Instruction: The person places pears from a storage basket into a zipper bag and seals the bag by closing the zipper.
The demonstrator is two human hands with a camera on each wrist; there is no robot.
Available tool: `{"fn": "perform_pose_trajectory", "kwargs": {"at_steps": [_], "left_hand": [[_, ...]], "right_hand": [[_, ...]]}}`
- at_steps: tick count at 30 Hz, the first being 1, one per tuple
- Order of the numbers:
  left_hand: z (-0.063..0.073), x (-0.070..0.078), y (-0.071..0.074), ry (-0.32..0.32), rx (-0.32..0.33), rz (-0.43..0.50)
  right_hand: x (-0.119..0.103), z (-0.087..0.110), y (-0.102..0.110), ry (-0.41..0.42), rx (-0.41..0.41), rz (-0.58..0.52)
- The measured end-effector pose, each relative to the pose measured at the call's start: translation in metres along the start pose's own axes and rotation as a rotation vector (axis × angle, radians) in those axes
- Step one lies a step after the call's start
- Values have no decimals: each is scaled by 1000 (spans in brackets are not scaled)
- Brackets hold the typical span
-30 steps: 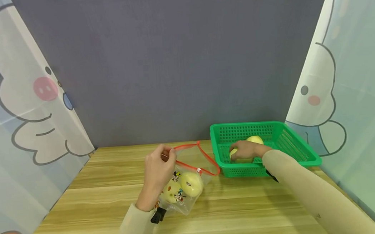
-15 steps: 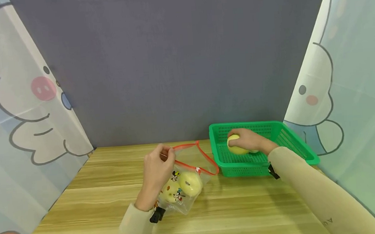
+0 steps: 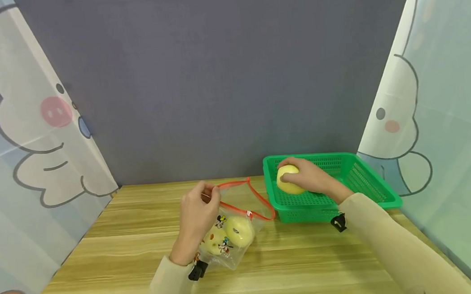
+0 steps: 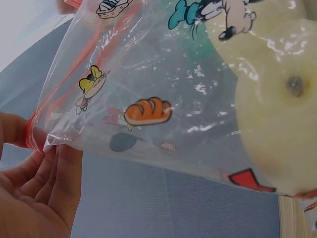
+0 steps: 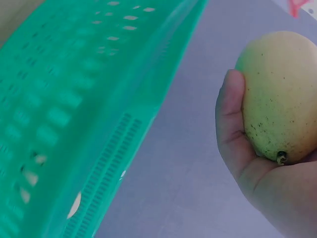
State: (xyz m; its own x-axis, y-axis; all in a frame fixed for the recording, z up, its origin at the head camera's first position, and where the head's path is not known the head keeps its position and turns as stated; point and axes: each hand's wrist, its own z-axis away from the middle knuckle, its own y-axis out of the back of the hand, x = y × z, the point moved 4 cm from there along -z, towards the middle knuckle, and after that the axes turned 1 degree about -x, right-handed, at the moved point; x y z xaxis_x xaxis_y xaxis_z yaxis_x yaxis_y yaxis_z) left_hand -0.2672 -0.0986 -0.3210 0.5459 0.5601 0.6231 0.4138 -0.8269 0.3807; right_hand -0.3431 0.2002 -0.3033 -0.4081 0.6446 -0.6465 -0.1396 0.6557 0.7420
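Note:
My right hand grips a yellow fruit over the left part of the green basket. In the right wrist view this fruit is oval, speckled and greenish on one side, with a short dark stem stub, and the thumb curls along it. My left hand pinches the red-edged mouth of a clear zip bag printed with cartoon figures. The bag's mouth stands open toward the basket. Two pale yellow fruits lie inside, the nearer-right fruit showing a dark hollow.
The basket has slotted walls and stands at the back right of the wooden table, close to the grey backdrop. Printed cartoon curtains rise on both sides. A white slider sits on the bag's red zip.
My right hand has gripped the yellow fruit in the basket, lifted it and carried it left toward the bag. My left hand and the bag have stayed in place.

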Motion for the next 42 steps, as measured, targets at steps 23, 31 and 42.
{"fn": "perform_pose_trajectory", "kwargs": {"at_steps": [23, 31, 42], "left_hand": [[3, 0, -2, 0, -9, 26], [3, -1, -2, -4, 1, 17], [2, -3, -2, 7, 6, 11]], "right_hand": [[-42, 20, -27, 197, 238, -350], [-57, 19, -54, 252, 243, -392], [-69, 18, -84, 262, 249, -278]]}}
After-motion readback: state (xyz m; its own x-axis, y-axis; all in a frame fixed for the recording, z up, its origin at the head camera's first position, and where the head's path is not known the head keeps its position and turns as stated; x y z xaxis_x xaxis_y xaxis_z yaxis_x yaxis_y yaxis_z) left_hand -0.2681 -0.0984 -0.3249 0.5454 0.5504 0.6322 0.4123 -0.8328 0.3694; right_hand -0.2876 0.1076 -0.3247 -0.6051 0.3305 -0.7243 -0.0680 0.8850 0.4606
